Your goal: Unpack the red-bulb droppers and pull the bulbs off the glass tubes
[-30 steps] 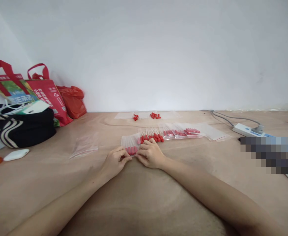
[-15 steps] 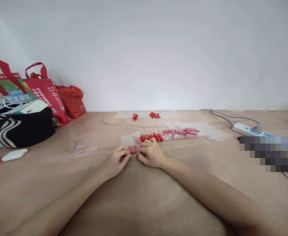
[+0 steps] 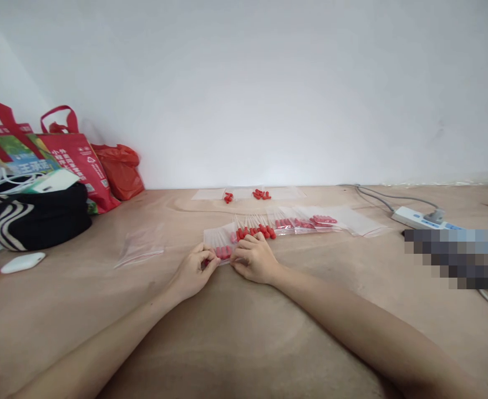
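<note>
**Checker:** State the finger positions.

**Operator:** Through my head view, my left hand [image 3: 194, 271] has its thumb and index finger closed on the near left corner of a clear, thin plastic bag [image 3: 213, 237]. My right hand [image 3: 254, 257] has its fingers bent at the near right corner; I cannot tell whether they pinch the film or only press it.

**Checker:** Where is the bag?

**Operator:** Flat on the smooth, wood-grained tabletop [image 3: 244, 343], between my 2 sets of fingertips. Its rounded, matte-looking red tips [image 3: 224, 253] lie side by side just beyond my left fingertips.

**Checker:** Advise on handling.

**Operator:** In my judgement, 3 rules apply:
1. Hold the near edge straight and level between the fingertips; slack film would wrinkle.
2. Press with the finger pads, not the nails, and apply even force on the 2 sides.
3. Leave the red tips clear of the pinched edge; I expect them to resist flattening.

**Checker:** Surrounding items?

**Operator:** Just beyond my right knuckles, pale, slender sticks with red ends [image 3: 254, 230] lie fanned out, unwrapped. Farther right of those fingers, glossy filled plastic bags [image 3: 285, 224] overlap in a row. Left of my left fingers rests a flat, creased transparent bag [image 3: 140, 249]. Well beyond the fingers, near the wall, sit small red cylindrical pieces [image 3: 261, 194].
</note>
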A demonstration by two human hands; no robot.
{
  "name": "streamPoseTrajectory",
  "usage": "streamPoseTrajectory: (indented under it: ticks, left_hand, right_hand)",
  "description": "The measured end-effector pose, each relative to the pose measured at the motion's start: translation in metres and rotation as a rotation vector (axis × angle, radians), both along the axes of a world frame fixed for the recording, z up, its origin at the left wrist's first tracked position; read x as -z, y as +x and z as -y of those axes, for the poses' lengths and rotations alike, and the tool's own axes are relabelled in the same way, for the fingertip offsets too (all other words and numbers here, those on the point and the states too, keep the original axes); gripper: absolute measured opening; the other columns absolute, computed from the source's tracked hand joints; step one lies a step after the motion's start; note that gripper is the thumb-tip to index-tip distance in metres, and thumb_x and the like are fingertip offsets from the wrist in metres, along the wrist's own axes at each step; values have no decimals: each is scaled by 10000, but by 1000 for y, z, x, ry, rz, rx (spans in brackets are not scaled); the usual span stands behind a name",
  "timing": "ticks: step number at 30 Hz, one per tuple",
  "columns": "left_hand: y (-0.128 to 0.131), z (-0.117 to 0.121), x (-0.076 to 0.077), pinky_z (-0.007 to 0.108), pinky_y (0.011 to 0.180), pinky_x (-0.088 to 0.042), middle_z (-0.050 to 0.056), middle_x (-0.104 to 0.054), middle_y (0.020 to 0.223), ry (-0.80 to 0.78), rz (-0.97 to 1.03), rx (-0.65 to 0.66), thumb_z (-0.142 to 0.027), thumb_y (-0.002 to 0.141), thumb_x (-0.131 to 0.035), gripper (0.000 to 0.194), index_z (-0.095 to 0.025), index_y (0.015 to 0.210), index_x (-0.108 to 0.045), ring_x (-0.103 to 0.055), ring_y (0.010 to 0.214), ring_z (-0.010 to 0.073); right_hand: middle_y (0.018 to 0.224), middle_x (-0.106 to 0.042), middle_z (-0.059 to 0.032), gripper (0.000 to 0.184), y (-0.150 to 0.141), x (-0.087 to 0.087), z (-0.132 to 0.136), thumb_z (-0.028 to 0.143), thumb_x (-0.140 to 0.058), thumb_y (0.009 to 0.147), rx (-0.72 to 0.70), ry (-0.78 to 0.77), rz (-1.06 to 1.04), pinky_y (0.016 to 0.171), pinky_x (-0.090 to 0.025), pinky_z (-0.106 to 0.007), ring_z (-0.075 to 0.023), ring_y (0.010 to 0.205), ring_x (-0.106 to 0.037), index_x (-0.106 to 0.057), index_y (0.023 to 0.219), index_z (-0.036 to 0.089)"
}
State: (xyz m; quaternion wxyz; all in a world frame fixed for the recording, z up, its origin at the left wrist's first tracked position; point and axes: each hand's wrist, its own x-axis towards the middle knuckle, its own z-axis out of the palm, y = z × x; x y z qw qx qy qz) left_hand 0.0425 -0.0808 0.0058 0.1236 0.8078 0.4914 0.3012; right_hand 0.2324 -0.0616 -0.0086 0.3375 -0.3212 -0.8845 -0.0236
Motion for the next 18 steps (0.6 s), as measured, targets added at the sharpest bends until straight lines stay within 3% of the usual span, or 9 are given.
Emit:
streamPoseTrajectory:
  ticks: [9, 18]
  left_hand:
    - [14, 4, -1, 281, 723, -421, 33, -542, 791, 141, 5, -16, -278, 792, -447, 228, -170, 625, -558, -520, 781, 149]
    - [41, -1, -15, 360, 850, -409, 69, -546, 988, 208, -237, 170, -223, 724, -522, 83, -181, 702, -591, -505, 956, 206]
  right_hand:
    - [717, -610, 17, 72, 11, 1, -1, 234, -557, 747, 76, 2, -39, 690, -209, -304, -123, 730, -438, -584, 690, 200]
    - [734, -615, 17, 122, 30, 4, -1, 270, -545, 783, 82, 73, -21, 711, -216, -309, -120, 746, -435, -626, 704, 224]
